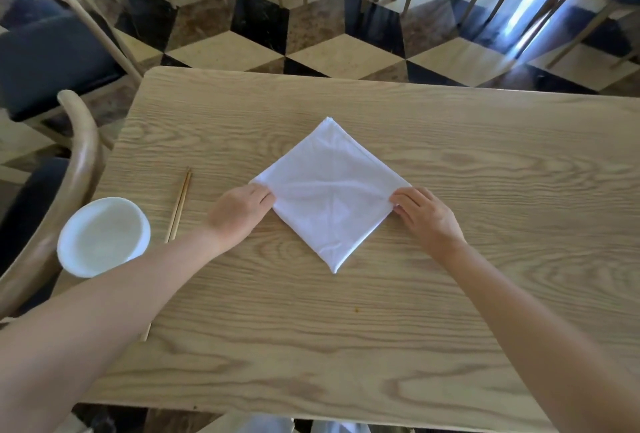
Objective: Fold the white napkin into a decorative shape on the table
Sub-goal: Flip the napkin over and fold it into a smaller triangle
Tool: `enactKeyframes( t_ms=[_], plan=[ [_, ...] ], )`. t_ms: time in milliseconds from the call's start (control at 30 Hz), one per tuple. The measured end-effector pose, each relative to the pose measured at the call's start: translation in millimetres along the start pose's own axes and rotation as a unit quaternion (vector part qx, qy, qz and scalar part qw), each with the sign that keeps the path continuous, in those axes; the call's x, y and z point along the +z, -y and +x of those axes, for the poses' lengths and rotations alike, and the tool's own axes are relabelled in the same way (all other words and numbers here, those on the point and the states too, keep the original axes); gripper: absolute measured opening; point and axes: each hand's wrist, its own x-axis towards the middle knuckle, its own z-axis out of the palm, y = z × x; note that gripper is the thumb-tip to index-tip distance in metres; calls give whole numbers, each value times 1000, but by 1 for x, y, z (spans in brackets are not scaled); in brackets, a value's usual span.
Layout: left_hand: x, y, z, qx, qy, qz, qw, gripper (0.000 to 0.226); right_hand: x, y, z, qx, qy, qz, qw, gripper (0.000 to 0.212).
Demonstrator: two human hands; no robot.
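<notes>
While I look down at the pale wooden counter (381, 328), the white napkin (329, 190) lies flat near its middle, folded into a square and turned so it reads as a diamond, one corner pointing away from me and one toward me. My left hand (239, 211) pinches the diamond's left corner between closed fingertips, and my right hand (426, 214) pinches the right corner the same way; both hands rest low on the wood with my bare forearms reaching in from the near edge. To the left of the napkin, well apart from it, a pair of wooden chopsticks (180, 204) lies side by side, partly hidden under my left forearm. Farther left, near the counter's edge, sits a white bowl (104, 237). Beyond the counter is a chequered floor (225, 52) and chair legs.
</notes>
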Motion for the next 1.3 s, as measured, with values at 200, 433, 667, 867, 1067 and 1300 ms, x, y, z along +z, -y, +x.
enactKeyframes(
  t_ms=[200, 433, 667, 867, 1067, 1300],
  plan=[
    [0, -3, 2, -31, -8, -5, 999, 27, -2, 3, 10, -9, -5, -37, 999, 8],
    [11, 5, 19, -217, -83, -204, 951, 10, 10, 6, 23, 165, -43, 76, 982, 11],
    [22, 2, 29, -313, -94, -228, 917, 14, 10, 0, 32, 247, -21, 191, 950, 16],
    [26, 5, 30, -327, -82, -233, 912, 14, 2, -6, 23, 189, 21, 169, 967, 4],
    [27, 7, 37, -342, -95, -246, 902, 13, 3, 0, 53, 294, -11, 227, 929, 6],
    [32, 8, 45, -348, -109, -185, 912, 13, 8, 5, 67, 302, -40, 217, 927, 7]
  ],
)
